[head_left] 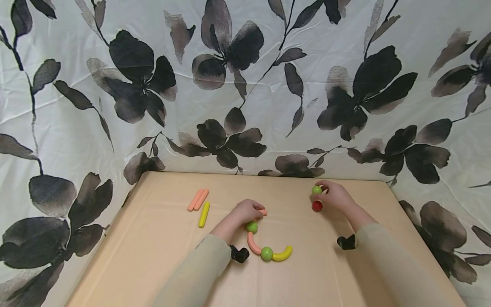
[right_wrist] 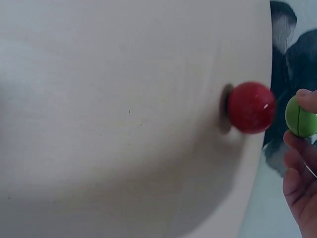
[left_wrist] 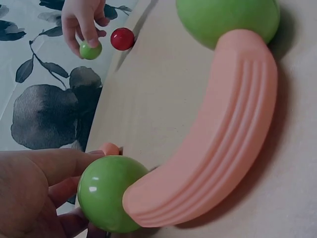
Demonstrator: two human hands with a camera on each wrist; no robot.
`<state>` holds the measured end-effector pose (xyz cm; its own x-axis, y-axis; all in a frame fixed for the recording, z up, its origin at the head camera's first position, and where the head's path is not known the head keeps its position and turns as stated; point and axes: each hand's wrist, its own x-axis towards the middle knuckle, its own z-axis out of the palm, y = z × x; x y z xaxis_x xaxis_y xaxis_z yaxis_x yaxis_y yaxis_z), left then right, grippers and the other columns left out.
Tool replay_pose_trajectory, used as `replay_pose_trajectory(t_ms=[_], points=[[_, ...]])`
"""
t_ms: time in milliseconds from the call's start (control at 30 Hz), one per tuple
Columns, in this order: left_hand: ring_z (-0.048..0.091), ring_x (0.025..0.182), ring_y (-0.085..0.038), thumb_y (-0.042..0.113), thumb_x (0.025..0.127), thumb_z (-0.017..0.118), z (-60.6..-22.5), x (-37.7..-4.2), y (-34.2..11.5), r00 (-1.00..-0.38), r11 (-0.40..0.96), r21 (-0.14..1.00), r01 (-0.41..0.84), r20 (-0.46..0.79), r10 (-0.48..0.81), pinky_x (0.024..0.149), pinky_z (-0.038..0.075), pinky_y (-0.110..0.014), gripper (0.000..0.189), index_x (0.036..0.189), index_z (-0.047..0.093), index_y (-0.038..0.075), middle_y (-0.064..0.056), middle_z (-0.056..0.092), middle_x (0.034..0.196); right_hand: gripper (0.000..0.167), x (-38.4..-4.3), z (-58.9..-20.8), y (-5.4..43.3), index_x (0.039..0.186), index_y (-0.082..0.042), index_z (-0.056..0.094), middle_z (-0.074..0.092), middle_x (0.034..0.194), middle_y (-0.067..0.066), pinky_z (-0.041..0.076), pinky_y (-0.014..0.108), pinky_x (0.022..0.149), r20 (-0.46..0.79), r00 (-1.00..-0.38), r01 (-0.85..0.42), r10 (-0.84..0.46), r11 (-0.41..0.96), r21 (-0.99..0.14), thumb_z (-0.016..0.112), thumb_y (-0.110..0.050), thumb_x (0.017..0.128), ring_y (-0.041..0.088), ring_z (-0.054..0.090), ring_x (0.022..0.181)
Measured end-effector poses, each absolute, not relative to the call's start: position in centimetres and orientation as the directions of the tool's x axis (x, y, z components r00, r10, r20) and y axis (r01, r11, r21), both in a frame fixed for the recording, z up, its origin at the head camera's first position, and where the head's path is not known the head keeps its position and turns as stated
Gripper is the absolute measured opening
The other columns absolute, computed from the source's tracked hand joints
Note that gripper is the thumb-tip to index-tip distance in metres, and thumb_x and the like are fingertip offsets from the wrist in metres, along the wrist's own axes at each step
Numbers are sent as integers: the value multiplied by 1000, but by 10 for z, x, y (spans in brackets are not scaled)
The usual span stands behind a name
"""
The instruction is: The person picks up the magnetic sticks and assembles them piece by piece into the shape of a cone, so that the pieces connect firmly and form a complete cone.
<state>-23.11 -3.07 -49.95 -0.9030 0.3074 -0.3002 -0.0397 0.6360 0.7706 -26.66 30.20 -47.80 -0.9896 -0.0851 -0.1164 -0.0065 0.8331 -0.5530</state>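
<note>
My left hand (head_left: 245, 213) pinches a salmon-pink piece (head_left: 263, 212), of which only a short end shows past the fingers. Close by lies a green ball (head_left: 252, 227), with the hand beside it in the left wrist view. A curved pink ribbed piece (left_wrist: 213, 144) joins that ball to a second green ball (head_left: 267, 253), and a curved yellow piece (head_left: 283, 253) extends from there. My right hand (head_left: 335, 195) grips another green ball (right_wrist: 299, 118) between thumb and fingers, at the far right of the table. A red ball (head_left: 317, 206) sits just below it.
Two straight pink sticks (head_left: 198, 200) lie side by side at the back left, with a straight yellow stick (head_left: 204, 214) near them. The light wooden table (head_left: 134, 256) ends against a floral cloth (head_left: 245, 94) at the back.
</note>
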Motion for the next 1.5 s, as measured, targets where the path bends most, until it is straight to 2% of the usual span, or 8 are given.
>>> replay_pose_trajectory(t_ms=[300, 500, 700, 867, 1033, 1200, 1333, 1500], points=[[56, 106, -21, 14, 89, 71, -498, -230, -33, -900, 617, 785, -48, -302, 314, 96, 45, -38, 29, 117, 74, 9, -7, 68, 119, 39, -250, -467, 285, 119, -5, 61, 66, 107, 17, 43, 33, 67, -11, -988, -122, -156, 810, -574, 76, -18, 85, 24, 55, 80], [57, 104, -21, 14, 90, 71, -497, -229, -32, -902, 616, 786, -47, -298, 312, 95, 45, -38, 27, 116, 74, 8, -8, 68, 118, 37, -240, -471, 271, 114, -6, 57, 67, 107, 15, 43, 33, 63, -7, -979, -155, -203, 771, -618, 77, -15, 84, 18, 55, 68], [57, 102, -21, 14, 90, 71, -498, -228, -31, -904, 601, 797, -55, -295, 309, 96, 45, -38, 27, 116, 74, 8, -6, 69, 113, 37, -229, -481, 251, 109, -7, 57, 67, 108, 13, 43, 31, 62, -3, -973, -174, -230, 745, -644, 80, -13, 81, 18, 51, 71], [58, 99, -20, 15, 91, 70, -500, -229, -32, -904, 576, 814, -78, -302, 303, 95, 44, -38, 27, 117, 74, 8, -7, 70, 102, 42, -223, -488, 234, 118, -7, 60, 67, 113, 12, 43, 30, 63, -45, -969, -158, -243, 750, -642, 80, -16, 82, 18, 52, 74], [57, 103, -21, 16, 91, 71, -503, -230, -33, -907, 554, 827, -96, -301, 293, 99, 43, -39, 26, 116, 74, 9, -5, 70, 109, 35, -219, -496, 218, 114, -15, 66, 67, 113, 6, 44, 30, 63, -115, -963, -117, -245, 759, -641, 81, -19, 83, 19, 51, 76], [58, 93, -17, 16, 92, 70, -503, -230, -34, -906, 536, 837, -110, -306, 293, 91, 45, -34, 26, 117, 74, 10, -4, 69, 103, 36, -217, -504, 203, 113, -15, 69, 63, 100, -1, 45, 30, 66, -122, -953, -144, -276, 770, -622, 83, -21, 81, 18, 51, 79], [57, 76, -14, 16, 92, 70, -504, -230, -35, -901, 520, 845, -120, -312, 300, 81, 46, -29, 27, 118, 73, 9, -5, 69, 91, 36, -216, -508, 192, 112, -11, 70, 59, 93, -2, 45, 30, 65, -134, -946, -147, -296, 758, -636, 84, -20, 80, 17, 52, 77], [58, 74, -12, 15, 91, 71, -505, -230, -35, -897, 504, 856, -116, -308, 318, 77, 45, -26, 27, 118, 73, 8, -2, 70, 94, 32, -212, -510, 184, 109, -12, 72, 60, 89, -1, 46, 31, 63, -159, -948, -104, -276, 740, -665, 83, -21, 81, 17, 52, 77]])
